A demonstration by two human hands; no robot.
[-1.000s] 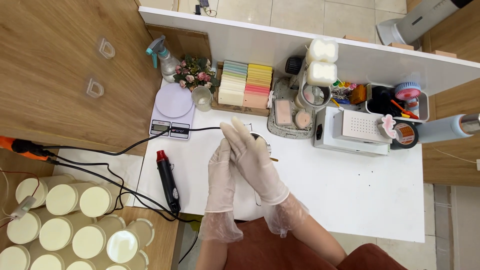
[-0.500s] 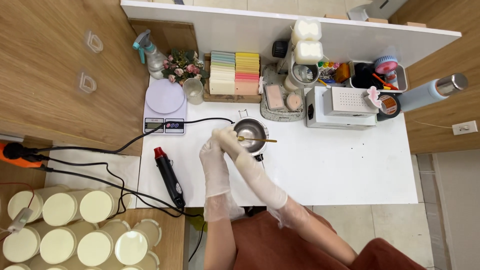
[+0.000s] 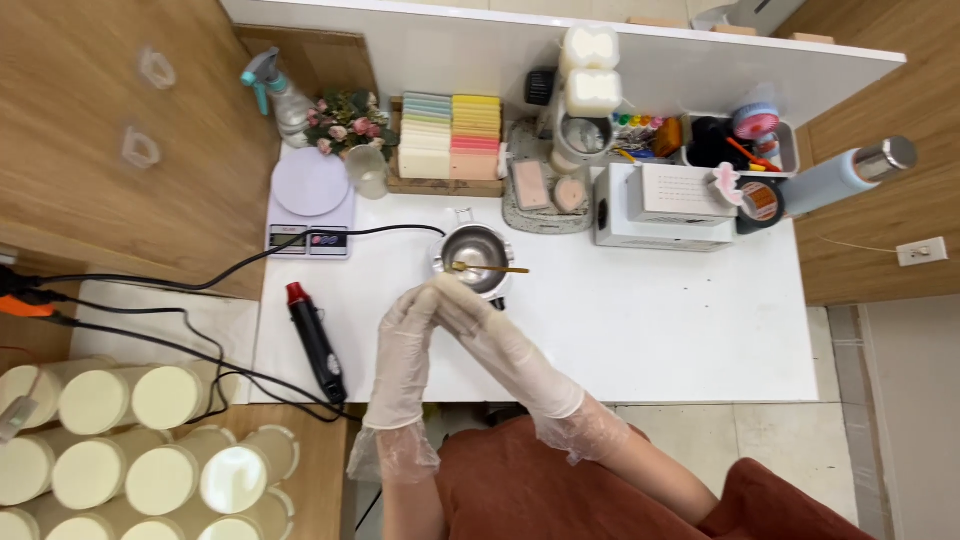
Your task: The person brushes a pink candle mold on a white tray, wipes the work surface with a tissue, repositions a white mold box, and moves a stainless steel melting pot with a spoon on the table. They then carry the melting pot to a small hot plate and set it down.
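**Gloved hands met at the fingertips, just short of the melting pot**

Both hands are seen in thin, translucent disposable gloves, wrinkled and loose at the cuffs. The left hand [image 3: 405, 345] and right hand [image 3: 480, 325] are brought together at the fingertips; fingers are loosely curled w/ tips touching. Whether the left glove is being pinched, or some small item is held between them, can't be told. Nothing large is held.

Judged as glove fitting/adjusting: best done by pulling film snug over each fingertip, cuff drawn down last, w/ hands kept off the pot rim, which may be hot.

Just beyond the fingertips, near but apart, a small round steel pot [image 3: 476, 247] is set, shiny metal w/ a side handle. A thin gold-coloured stirrer [image 3: 492, 268] is laid across its rim, tip pointing away to the right-hand side.

To the left-hand side of the meeting point, a black heat gun [image 3: 316, 340] w/ red nose lies on the smooth white table [image 3: 650, 330]. Further beyond on that side, a digital scale [image 3: 310, 200] w/ round pale plate. Well beyond the pot, stacked pastel blocks [image 3: 450, 150], matte and rectangular.
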